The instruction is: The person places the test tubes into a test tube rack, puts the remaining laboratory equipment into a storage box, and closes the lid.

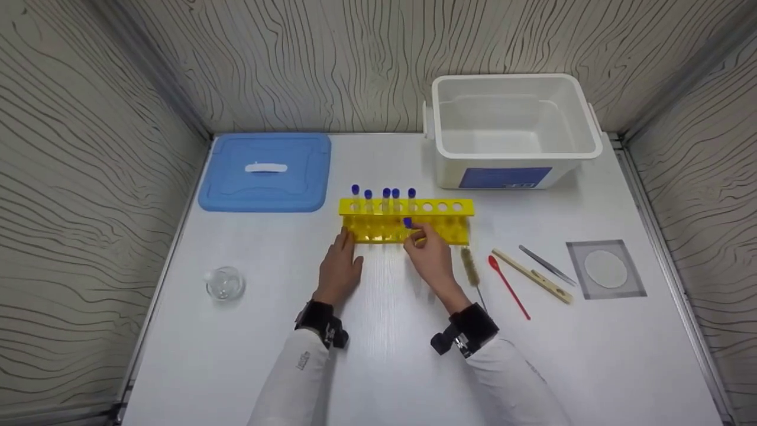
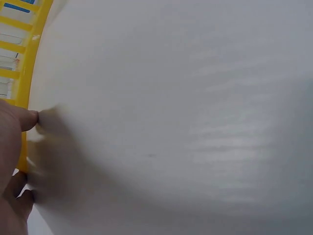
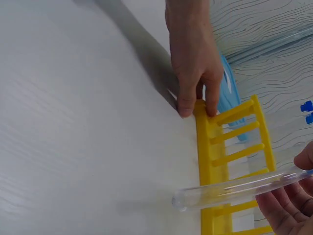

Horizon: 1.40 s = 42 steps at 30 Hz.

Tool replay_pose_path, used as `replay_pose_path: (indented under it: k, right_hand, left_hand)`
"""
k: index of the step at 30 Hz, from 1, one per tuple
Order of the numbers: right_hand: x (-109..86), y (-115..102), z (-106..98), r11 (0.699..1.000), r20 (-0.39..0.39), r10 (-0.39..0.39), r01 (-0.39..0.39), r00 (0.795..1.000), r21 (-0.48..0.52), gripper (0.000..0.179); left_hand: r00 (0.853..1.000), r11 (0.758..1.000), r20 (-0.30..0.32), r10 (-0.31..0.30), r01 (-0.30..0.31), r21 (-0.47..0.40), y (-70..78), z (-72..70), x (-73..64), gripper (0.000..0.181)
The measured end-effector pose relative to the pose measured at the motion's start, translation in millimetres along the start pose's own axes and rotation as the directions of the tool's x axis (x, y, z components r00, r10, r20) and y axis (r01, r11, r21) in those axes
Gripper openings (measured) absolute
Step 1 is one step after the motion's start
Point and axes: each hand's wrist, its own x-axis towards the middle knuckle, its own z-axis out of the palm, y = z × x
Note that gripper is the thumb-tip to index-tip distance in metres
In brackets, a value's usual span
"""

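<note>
A yellow test tube rack point(image 1: 461, 208) stands mid-table, with several blue-capped test tubes point(image 1: 386, 194) upright in its left and middle holes. My right hand point(image 1: 434, 254) pinches another blue-capped test tube near its cap, in front of the rack. In the right wrist view this clear test tube point(image 3: 230, 191) lies across the rack's front, its rounded end pointing away from the fingers; no contents are apparent. My left hand point(image 1: 340, 266) holds the rack's left end low down, the thumb at the front and the fingers by the end, as the right wrist view also shows.
Behind the rack are a blue lid point(image 1: 266, 189) and a white bin point(image 1: 502, 165). A glass vessel point(image 1: 225, 284) stands left. Rightward lie a test tube brush point(image 1: 470, 266), red spoon point(image 1: 510, 288), wooden test tube clamp point(image 1: 532, 276), tweezers point(image 1: 547, 264) and wire gauze point(image 1: 606, 270).
</note>
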Motion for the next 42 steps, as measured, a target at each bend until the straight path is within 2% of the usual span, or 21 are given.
replay_pose_path:
  k: [8,14,19,26,32,42]
  right_hand:
    - [9.4,-14.5,-29.7,0.998,-0.024,0.045,-0.044,0.999,0.043,0.042]
    - [14.7,-18.6,-50.5,0.993,-0.091,-0.047,0.056,0.995,0.1,0.041]
    - [18.4,-22.5,-62.2,0.987,-0.128,-0.085,0.101,0.988,0.123,0.038]
    - [23.1,-28.4,-72.9,0.981,-0.093,-0.074,0.089,0.993,0.171,0.04]
    - [26.7,-33.4,-77.1,0.964,-0.137,-0.161,0.186,0.977,0.191,0.038]
    - [36.6,-36.4,-81.2,0.942,-0.162,-0.24,0.27,0.957,0.199,0.037]
  left_hand:
    - [1.0,1.0,-0.003,-0.005,0.005,-0.003,-0.5,0.5,0.5,0.067]
    - [1.0,1.0,-0.012,0.014,-0.014,-0.002,0.1,-0.6,-0.7,0.066]
    - [1.0,1.0,-0.016,0.022,-0.022,0.005,0.2,-0.6,-0.9,0.067]
    - [1.0,1.0,-0.011,0.015,-0.015,0.003,-1.0,0.2,-0.9,0.066]
    - [1.0,1.0,-0.006,0.009,-0.009,0.014,-1.2,1.3,-0.4,0.068]
    - [1.0,1.0,-0.011,0.014,-0.014,0.014,-1.4,1.1,-0.2,0.067]
